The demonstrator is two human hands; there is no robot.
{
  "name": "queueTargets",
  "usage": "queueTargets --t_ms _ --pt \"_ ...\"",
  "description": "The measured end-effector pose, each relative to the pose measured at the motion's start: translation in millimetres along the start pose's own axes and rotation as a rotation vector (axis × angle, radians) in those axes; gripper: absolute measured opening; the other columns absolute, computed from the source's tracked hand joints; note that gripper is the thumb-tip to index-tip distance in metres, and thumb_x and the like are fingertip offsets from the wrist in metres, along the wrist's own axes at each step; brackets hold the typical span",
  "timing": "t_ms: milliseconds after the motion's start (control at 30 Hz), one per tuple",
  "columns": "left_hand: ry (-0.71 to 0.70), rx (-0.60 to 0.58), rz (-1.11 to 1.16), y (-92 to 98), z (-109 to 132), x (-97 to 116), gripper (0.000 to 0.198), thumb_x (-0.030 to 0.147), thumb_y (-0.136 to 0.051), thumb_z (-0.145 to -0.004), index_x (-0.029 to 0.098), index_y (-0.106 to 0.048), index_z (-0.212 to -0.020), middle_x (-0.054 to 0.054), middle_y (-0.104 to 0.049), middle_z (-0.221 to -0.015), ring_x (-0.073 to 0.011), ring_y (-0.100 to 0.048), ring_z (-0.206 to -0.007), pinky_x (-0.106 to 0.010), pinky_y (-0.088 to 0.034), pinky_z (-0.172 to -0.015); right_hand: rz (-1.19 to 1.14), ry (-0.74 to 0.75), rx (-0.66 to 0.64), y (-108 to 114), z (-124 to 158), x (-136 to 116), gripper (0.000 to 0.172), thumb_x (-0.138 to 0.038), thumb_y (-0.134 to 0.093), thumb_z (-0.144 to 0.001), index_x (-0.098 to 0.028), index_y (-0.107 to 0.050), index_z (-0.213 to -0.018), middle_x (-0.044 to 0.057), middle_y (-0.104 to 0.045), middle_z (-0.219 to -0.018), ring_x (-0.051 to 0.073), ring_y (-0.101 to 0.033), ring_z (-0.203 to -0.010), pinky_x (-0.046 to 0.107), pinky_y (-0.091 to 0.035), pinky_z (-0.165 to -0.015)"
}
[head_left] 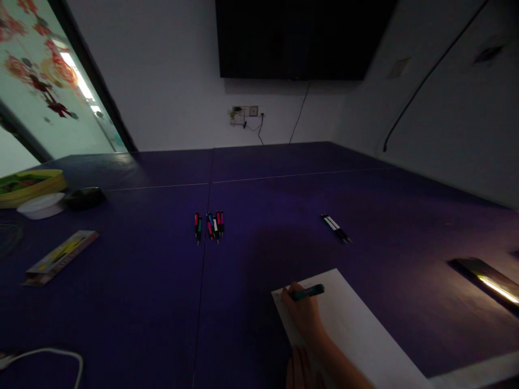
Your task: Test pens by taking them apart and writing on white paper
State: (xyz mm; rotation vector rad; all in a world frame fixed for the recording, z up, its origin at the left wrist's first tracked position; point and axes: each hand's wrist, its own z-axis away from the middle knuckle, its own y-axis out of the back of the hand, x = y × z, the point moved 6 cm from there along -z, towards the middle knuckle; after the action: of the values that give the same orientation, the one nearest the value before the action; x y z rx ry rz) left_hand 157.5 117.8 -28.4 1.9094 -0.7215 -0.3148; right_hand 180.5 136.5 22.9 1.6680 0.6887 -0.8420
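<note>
Writing or marking seems in hand: the right hand (pixel 302 308) is closed around a green pen (pixel 312 292), near the far left corner of the paper (pixel 360 329). The tip is hidden. The left hand (pixel 299 370) lies at the paper's near left edge, too cut off to tell whether it grips. Continuing calls for a steady pen and paper. Two white pens (pixel 335 228) lie beyond the paper.

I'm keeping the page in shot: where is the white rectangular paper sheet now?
In the head view, the white rectangular paper sheet lies at the lower right on the purple table, beneath the right hand holding a green pen.
</note>
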Motion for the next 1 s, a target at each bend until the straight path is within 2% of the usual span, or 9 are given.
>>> queueTargets --t_ms 200,400,600,733,1000 --pt "-0.065 0.008 0.006 8.2 6.6 1.9 0.035 0.032 -0.05 -0.078 0.018 -0.053 -0.11 -0.013 -0.051 -0.118 -0.0334 -0.051 -0.101 -0.049 -0.046 -0.076 0.01 -0.016 0.001 0.2 0.4 0.5 0.025 -0.036 -0.045 -0.064 -0.022 -0.035 -0.045 -0.005 -0.036 -0.039 0.01 -0.034 -0.041 0.023 -0.025 -0.04" --pt "-0.096 0.011 0.011 10.6 8.6 3.7 0.036 0.035 -0.049 -0.081 0.019 -0.046 -0.113 -0.008 -0.049 -0.116 -0.0209 -0.05 -0.1 -0.044 -0.044 -0.082 0.002 -0.013 0.049 3.0 -1.4 -0.2 0.027 -0.039 -0.046 -0.065 -0.022 -0.038 -0.045 -0.004 -0.039 -0.038 0.011 -0.035 -0.04 0.023 -0.026 -0.04" --pt "-0.06 0.007 0.008 1.5 -3.9 8.0 0.033 0.032 -0.048 -0.078 0.019 -0.055 -0.108 -0.011 -0.052 -0.117 -0.0344 -0.051 -0.101 -0.052 -0.046 -0.075 -0.005 -0.01 0.053 3.1 -0.9 -2.8 0.029 -0.041 -0.045 -0.065 -0.023 -0.036 -0.045 -0.004 -0.038 -0.038 0.01 -0.035 -0.04 0.023 -0.025 -0.039" --pt "-0.026 0.011 0.002 -5.1 -11.8 8.8 0.034 0.027 -0.044 -0.08 0.02 -0.053 -0.112 -0.01 -0.052 -0.118 -0.0357 -0.051 -0.1 -0.054 -0.047 -0.07 -0.003 -0.003 0.057 3.7 -1.0 -4.5 0.027 -0.039 -0.045 -0.065 -0.023 -0.035 -0.046 -0.005 -0.037 -0.038 0.01 -0.034 -0.038 0.024 -0.025 -0.04" --pt "0.009 0.02 -0.029 -6.3 -8.6 5.5 0.032 0.026 -0.043 -0.081 0.019 -0.054 -0.11 -0.011 -0.054 -0.116 -0.0352 -0.054 -0.097 -0.052 -0.049 -0.066 0.014 0.003 0.054 5.3 -1.4 -4.7 0.025 -0.038 -0.044 -0.065 -0.023 -0.035 -0.047 -0.005 -0.036 -0.039 0.011 -0.035 -0.039 0.024 -0.026 -0.041"
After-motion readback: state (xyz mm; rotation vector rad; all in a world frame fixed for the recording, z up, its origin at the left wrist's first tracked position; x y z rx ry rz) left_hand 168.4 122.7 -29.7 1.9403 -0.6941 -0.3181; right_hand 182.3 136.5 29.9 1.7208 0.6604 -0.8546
